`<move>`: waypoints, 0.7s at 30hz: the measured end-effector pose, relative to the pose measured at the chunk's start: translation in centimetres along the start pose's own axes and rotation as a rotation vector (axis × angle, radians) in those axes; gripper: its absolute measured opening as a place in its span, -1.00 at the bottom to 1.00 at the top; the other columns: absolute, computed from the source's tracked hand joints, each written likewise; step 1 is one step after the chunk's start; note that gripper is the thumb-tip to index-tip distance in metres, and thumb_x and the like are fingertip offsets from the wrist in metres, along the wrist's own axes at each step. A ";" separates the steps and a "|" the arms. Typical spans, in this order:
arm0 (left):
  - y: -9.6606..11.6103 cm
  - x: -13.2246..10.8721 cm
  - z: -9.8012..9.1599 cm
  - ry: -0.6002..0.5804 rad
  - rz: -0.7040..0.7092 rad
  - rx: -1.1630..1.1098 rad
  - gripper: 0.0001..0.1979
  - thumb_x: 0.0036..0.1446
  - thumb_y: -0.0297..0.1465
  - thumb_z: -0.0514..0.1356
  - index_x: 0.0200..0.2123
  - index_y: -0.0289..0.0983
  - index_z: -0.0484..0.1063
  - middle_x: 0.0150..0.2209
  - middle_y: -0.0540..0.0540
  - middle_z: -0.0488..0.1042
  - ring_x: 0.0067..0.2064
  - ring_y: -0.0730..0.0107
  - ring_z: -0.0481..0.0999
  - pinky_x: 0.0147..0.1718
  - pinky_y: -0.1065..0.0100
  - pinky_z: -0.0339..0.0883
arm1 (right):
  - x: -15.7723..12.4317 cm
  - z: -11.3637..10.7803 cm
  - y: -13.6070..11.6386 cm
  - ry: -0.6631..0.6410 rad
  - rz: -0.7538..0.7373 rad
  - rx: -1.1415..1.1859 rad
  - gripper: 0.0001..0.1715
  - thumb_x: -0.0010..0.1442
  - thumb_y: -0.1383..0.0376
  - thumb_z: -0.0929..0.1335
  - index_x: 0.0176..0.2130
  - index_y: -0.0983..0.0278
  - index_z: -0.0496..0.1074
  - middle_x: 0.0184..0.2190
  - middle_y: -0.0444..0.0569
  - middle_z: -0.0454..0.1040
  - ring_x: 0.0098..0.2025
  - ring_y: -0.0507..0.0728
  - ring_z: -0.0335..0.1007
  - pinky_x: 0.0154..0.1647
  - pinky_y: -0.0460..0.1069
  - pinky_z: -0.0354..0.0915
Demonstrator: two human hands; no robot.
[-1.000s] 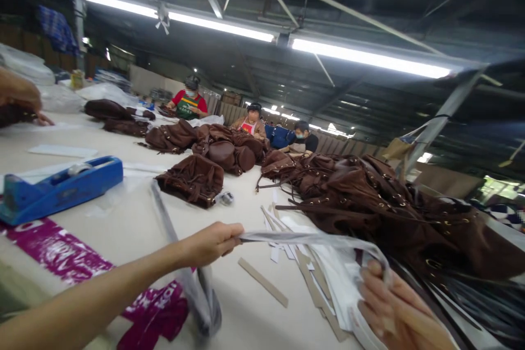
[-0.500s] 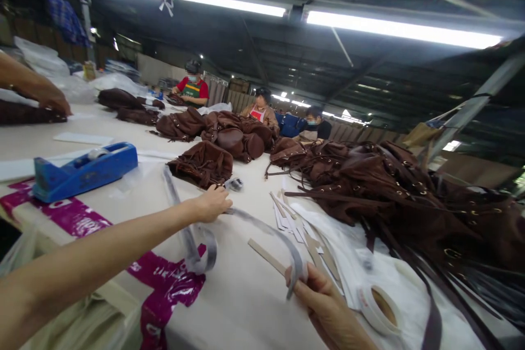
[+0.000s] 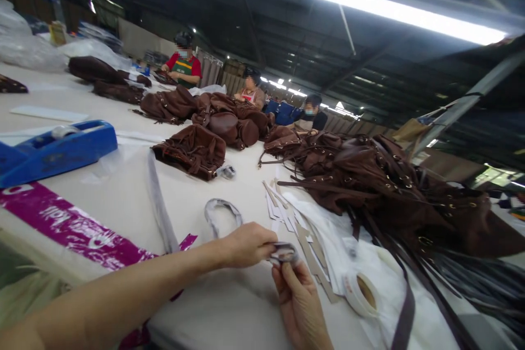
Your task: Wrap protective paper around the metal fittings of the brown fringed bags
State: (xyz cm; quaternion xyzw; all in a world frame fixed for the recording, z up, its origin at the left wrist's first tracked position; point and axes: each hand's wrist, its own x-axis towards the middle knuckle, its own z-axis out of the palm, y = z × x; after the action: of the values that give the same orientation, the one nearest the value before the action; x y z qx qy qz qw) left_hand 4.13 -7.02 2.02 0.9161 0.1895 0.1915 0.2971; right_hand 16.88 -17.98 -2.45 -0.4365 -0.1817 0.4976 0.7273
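A grey strap, seemingly in a thin wrapping, is bent into a small coil [image 3: 286, 253] between my two hands above the table. My left hand [image 3: 249, 243] reaches in from the left with its fingers closed on the coil's near-left side. From below, my right hand [image 3: 297, 295] pinches the same coil between thumb and fingers. Behind my left hand, a loop of grey strap [image 3: 223, 206] stands on the tabletop; whether it joins the coil is hidden. Another grey length [image 3: 159, 205] runs toward a dark brown bag [image 3: 192, 150], beside a small wrapped roll [image 3: 226, 171].
A blue tape dispenser [image 3: 61, 150] stands left, near purple printed tape [image 3: 77, 224] on the table edge. Brown bags [image 3: 348, 175] heap up on the right. Card strips [image 3: 303, 235] and a tape roll [image 3: 363, 295] lie nearer. Several co-workers sit across the table.
My left hand has come right and nearer to meet my right hand. The strap stretched between them is now a small coil. The view has shifted, and the person's arm at left is out of sight.
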 end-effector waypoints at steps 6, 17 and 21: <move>-0.1 -0.6 0.4 -0.119 0.046 -0.110 -0.88 0.21 -0.39 0.06 -0.32 -0.28 0.37 -0.37 0.01 0.48 -0.34 0.46 0.44 -0.37 0.53 0.24 | 0.9 -0.5 0.8 0.048 -0.001 0.108 -0.56 -0.31 0.26 0.63 -0.36 0.19 0.53 -0.38 -0.23 0.55 -0.29 -0.04 0.53 -0.22 -0.22 0.45; -0.6 -0.6 1.8 -0.133 0.143 0.495 -0.90 0.09 -0.52 0.14 -0.30 -0.26 0.40 -0.34 -0.08 0.55 -0.32 0.28 0.52 -0.39 0.41 0.31 | -1.4 -4.1 -2.3 -0.062 -1.051 -1.502 -0.70 0.19 0.10 0.34 -0.14 0.22 0.43 -0.26 0.03 0.53 -0.37 0.13 0.46 -0.35 0.00 0.34; -0.2 -0.7 2.3 -0.167 0.175 0.481 -0.93 0.11 -0.51 0.15 -0.32 -0.29 0.41 -0.31 -0.10 0.55 -0.28 0.25 0.52 -0.33 0.36 0.35 | -1.3 -3.0 -1.9 -0.249 -1.223 -1.878 -0.72 0.32 0.24 0.18 -0.29 0.22 0.42 -0.50 -0.08 0.48 -0.51 0.09 0.40 -0.48 -0.03 0.14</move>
State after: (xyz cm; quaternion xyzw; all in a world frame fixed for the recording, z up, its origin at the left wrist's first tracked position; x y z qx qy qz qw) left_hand 4.55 -8.32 0.02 0.9859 0.1244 0.0895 0.0677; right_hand 19.48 -20.70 -2.34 -0.5957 -0.7386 -0.2362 0.2094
